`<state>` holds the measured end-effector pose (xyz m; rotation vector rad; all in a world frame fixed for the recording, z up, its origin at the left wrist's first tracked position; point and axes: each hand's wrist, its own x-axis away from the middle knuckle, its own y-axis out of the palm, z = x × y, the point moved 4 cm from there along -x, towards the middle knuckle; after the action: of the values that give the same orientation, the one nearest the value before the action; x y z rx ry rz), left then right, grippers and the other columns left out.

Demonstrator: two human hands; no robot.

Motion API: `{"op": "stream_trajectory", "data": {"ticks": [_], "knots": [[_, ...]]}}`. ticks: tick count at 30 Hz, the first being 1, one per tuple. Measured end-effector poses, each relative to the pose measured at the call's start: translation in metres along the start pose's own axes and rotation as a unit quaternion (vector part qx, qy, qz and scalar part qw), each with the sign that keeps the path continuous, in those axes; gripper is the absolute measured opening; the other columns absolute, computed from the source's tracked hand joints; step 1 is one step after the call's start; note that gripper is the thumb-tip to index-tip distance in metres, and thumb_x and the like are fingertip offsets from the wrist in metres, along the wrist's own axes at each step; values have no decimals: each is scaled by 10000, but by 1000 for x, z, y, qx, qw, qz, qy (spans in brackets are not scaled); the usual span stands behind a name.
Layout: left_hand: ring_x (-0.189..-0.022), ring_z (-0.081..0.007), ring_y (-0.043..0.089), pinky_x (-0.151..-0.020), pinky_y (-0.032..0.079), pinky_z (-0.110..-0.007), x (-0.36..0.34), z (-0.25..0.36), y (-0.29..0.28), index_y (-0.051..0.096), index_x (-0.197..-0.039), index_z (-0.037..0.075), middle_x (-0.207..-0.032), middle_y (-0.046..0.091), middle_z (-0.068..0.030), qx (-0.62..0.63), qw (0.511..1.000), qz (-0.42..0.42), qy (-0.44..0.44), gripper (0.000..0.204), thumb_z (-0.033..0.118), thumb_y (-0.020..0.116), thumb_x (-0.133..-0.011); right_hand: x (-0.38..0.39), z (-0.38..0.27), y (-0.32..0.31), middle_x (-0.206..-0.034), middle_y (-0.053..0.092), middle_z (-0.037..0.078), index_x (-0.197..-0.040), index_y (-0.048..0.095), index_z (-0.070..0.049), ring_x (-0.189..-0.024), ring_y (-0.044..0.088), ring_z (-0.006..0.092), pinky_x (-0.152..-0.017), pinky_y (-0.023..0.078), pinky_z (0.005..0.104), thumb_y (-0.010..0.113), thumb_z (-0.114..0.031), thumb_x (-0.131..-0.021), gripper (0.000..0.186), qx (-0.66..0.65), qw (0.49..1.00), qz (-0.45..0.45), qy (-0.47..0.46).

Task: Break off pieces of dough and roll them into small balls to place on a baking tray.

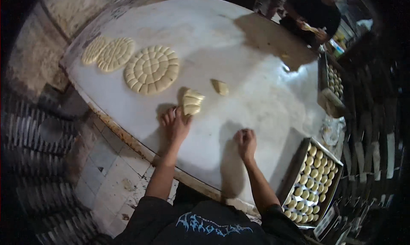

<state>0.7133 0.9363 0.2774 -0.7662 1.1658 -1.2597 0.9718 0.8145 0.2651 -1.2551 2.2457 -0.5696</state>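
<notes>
My left hand point(175, 124) rests on the pale table with its fingers apart, just below a small cluster of cut dough pieces point(193, 102). Its thumb side is at the cluster's near edge; whether it touches cannot be made out. A single dough piece point(221, 87) lies farther off to the right. To the right, my right hand point(246, 142) is curled closed low over the tabletop, and anything inside it is hidden. Beyond my left hand lies a flat round of dough point(152, 70) scored into many small pieces.
Two more scored dough rounds, one nearer point(115, 54) and one at the far left point(95, 50), lie on the table point(200, 36). A tray of dough balls point(340, 159) stands at the right edge, a second tray point(331, 93) beyond it. A plastic bag point(332, 129) lies between. Across, another person point(314, 14) handles dough.
</notes>
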Motion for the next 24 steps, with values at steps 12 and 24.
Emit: {"op": "stream_trajectory", "data": {"ticks": [12, 24], "knots": [[-1057, -390, 453, -888, 366, -535, -32, 42, 32, 455, -1185, -33, -1136, 479, -243, 165, 986, -38, -8, 584, 410, 583, -827, -159, -62, 142, -1071, 539, 174, -1028, 565, -62, -892, 532, 376, -802, 446, 482, 490, -149, -872, 194, 109, 987, -69, -94], [-874, -458, 543, -770, 437, -512, 97, -9, -2, 425, -1084, -33, -934, 538, -277, 391, 912, -122, -15, 366, 95, 580, -778, -138, -114, 152, -1073, 531, 178, -1115, 535, -79, -910, 601, 382, -746, 520, 452, 713, -410, -766, 514, 201, 940, -261, -88]]}}
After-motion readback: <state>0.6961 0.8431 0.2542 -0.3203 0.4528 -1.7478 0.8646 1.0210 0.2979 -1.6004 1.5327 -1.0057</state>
